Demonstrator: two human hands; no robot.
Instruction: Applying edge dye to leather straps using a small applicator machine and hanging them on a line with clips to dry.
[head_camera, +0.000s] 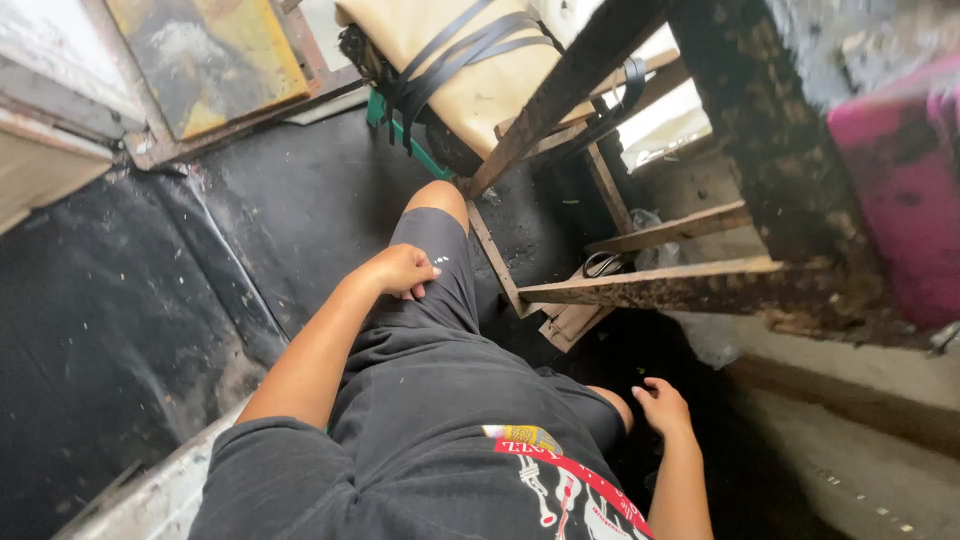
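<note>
I look down at my own lap: dark grey shorts (430, 300) and a dark shirt (450, 470) with a red and white print. My left hand (402, 270) rests on my left thigh, fingers curled loosely, holding nothing. My right hand (660, 405) hangs beside my right knee (612, 405) with fingers slightly spread and empty, over a dark gap below the rusty frame.
A rusty, grimy metal frame (690, 285) stands just ahead and to the right. A cream cushion bound with black straps (470, 60) lies beyond my knee. A pink object (905, 180) sits at the right. The floor (130, 300) is black and dirty; a yellowed panel (205, 55) leans upper left.
</note>
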